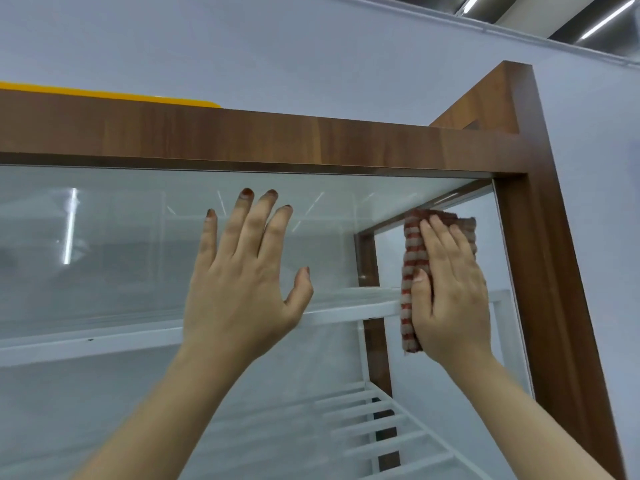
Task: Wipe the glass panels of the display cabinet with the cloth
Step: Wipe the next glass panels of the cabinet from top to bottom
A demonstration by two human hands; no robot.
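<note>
One cloth (411, 268) under right hand (450, 299), left hand (242, 282) flat on glass panel (121, 258).

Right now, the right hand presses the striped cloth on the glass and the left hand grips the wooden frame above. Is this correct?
Not quite. In the head view the left hand lies open on the glass, fingers spread, below the wooden frame, not gripping it. The right hand does press the striped cloth on the glass.

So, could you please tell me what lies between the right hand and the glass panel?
The striped cloth, which the right hand presses on the glass panel; head view.
</note>
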